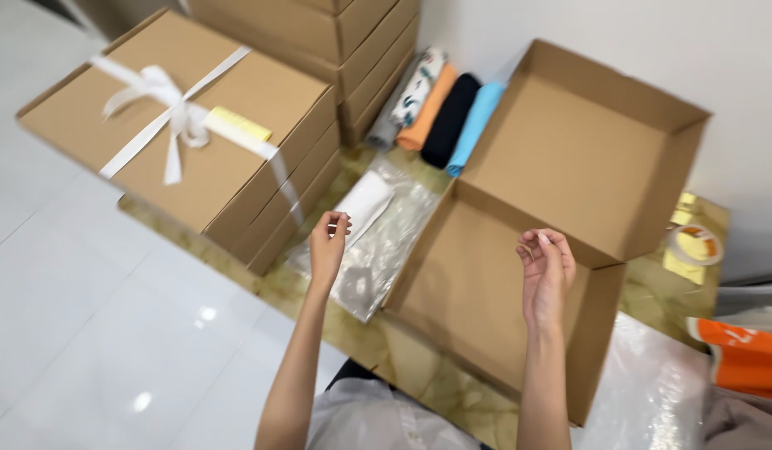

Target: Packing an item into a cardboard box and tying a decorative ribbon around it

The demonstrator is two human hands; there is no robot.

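Note:
An open, empty brown cardboard box point(477, 275) lies in front of me with its lid point(586, 142) raised against the wall. My right hand point(546, 271) hovers over the box with fingers curled, holding nothing I can see. My left hand point(328, 246) is raised left of the box, fingertips pinched together above clear plastic bags point(386, 242). A folded white item point(363, 202) rests on those bags.
A closed cardboard box tied with white ribbon point(182, 125) tops a stack at left; more boxes point(336, 33) stand behind. Rolled cloths in several colours point(440, 112) lie by the wall. A tape roll point(694, 244) and an orange item point(744, 358) sit at right.

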